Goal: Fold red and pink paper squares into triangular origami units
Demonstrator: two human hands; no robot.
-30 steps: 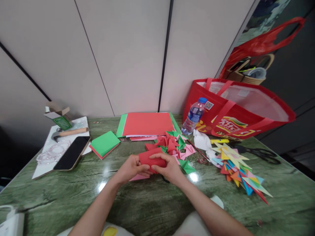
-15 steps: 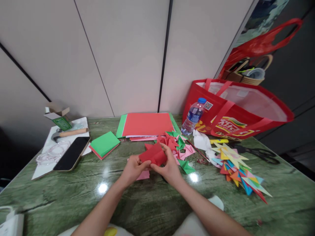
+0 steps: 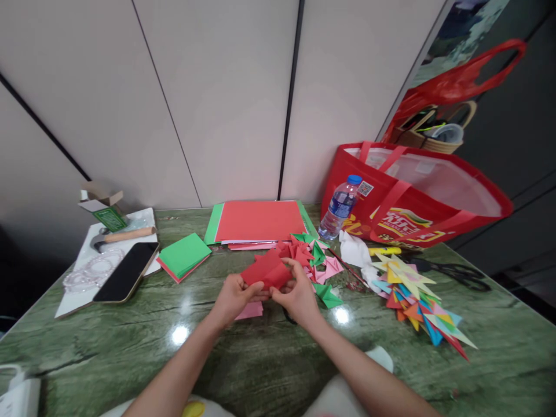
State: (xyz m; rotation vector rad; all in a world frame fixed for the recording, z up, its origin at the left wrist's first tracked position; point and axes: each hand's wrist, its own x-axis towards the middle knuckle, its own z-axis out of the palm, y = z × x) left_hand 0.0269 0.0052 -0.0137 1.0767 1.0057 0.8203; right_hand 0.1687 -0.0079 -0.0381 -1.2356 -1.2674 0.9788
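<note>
Between my two hands is a creased piece of red paper (image 3: 266,270), held up above the table. My left hand (image 3: 236,298) pinches its lower left edge between thumb and fingers. On the other side, my right hand (image 3: 299,294) grips the right edge, thumb in front and fingers behind. Just beyond the paper lies a heap of folded paper pieces (image 3: 319,255) in red, green and pink, partly hidden by it. Some pink paper (image 3: 251,311) lies beneath my left hand, mostly covered.
Stacked green paper squares (image 3: 185,255) lie left, near a phone (image 3: 128,272) and a sickle (image 3: 125,234). Large coloured sheets (image 3: 260,221) rest against the wall. Rightward are a water bottle (image 3: 341,207), red bag (image 3: 391,202), folded-paper chain (image 3: 423,301) and scissors (image 3: 456,272).
The red paper has tilted and shifted slightly left, with its right part now bent more. My right fingers have moved lower along its right edge.
</note>
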